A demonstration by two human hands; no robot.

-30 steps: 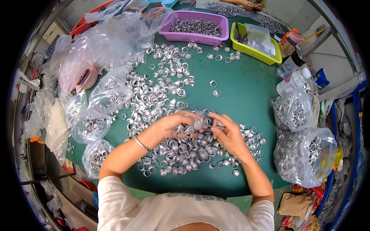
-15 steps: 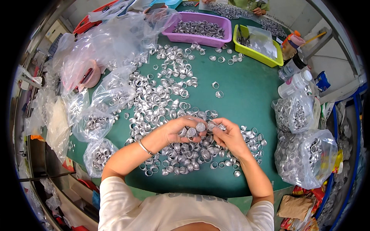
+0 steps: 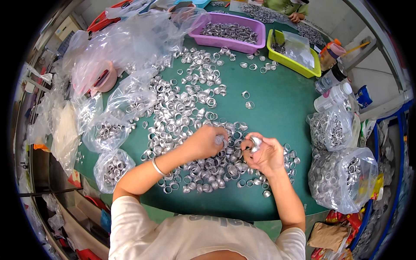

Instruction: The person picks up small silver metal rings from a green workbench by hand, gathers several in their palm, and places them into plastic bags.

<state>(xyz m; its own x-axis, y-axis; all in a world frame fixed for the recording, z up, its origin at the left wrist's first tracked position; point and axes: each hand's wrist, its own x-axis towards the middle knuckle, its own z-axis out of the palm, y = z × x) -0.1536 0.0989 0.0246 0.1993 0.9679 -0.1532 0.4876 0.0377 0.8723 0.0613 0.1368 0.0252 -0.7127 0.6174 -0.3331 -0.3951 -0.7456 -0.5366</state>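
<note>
A broad heap of silver-coloured metal rings [image 3: 173, 110] is spread over the green tabletop [image 3: 281, 104]. Above its near part, my left hand [image 3: 206, 142] is curled closed around several rings [image 3: 220, 139], which show at its fingertips. A little to the right, my right hand [image 3: 268, 158] is turned palm up. Between its thumb and fingers it grips a shiny ring [image 3: 255, 143] with a wide top. The two hands are apart, and loose rings lie under and around both of them.
A purple tray [image 3: 229, 45] of rings and a yellow-green tray [image 3: 294, 66] stand at the back. Clear bags of rings [image 3: 342, 180] sit at the right edge, and others [image 3: 113, 170] at the left. A pink cup [image 3: 108, 82] stands among plastic bags. Across the table a person's hand [image 3: 296, 17] rests near more rings.
My hands have separated. The left has turned over and closed further around its rings, while the right has moved slightly right and rolled palm up with a ring.
</note>
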